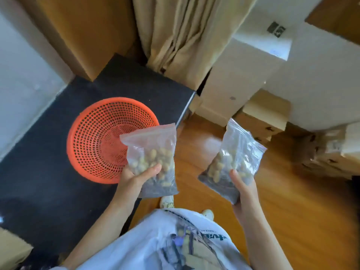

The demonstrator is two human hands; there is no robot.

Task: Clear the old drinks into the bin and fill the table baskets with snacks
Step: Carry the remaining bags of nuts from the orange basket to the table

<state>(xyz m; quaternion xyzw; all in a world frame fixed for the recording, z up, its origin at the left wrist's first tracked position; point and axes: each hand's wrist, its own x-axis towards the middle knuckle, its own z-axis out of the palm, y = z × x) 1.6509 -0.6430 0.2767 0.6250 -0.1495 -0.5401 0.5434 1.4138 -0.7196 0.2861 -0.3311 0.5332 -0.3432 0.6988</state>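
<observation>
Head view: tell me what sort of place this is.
Probably a lived-in room at home doubling as storage: a wooden floor, a beige curtain, stacked cardboard boxes, and an orange plastic basket on a black table.

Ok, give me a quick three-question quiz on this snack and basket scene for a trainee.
1. True or false: the orange basket on the black table already holds a snack bag.
2. What does each hand hold: left hand, right hand?
3. Which bag is nearer the basket? A) left snack bag B) right snack bag

Key:
1. False, it looks empty.
2. One clear zip bag of snacks each, gripped at the bottom.
3. A, it overlaps the basket's rim in this view.
</observation>
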